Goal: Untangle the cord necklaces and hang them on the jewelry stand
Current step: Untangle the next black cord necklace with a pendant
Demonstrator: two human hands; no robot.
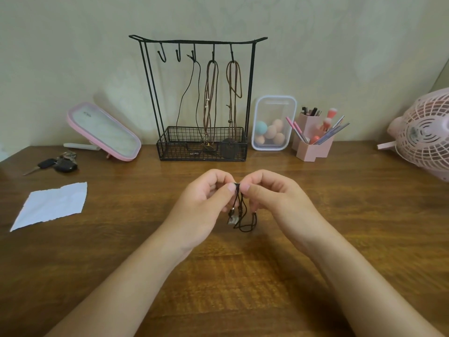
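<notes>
Three necklaces (211, 98) hung on the stand (198, 41); both hands (206, 198) (269, 195) pinched the last black cord (240, 210), still tangled.

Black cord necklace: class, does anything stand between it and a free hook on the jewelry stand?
Nothing visible does. The left hand and the right hand pinch the black cord necklace above the table; only bare wood lies between it and the jewelry stand, whose two leftmost hooks hang free.
</notes>
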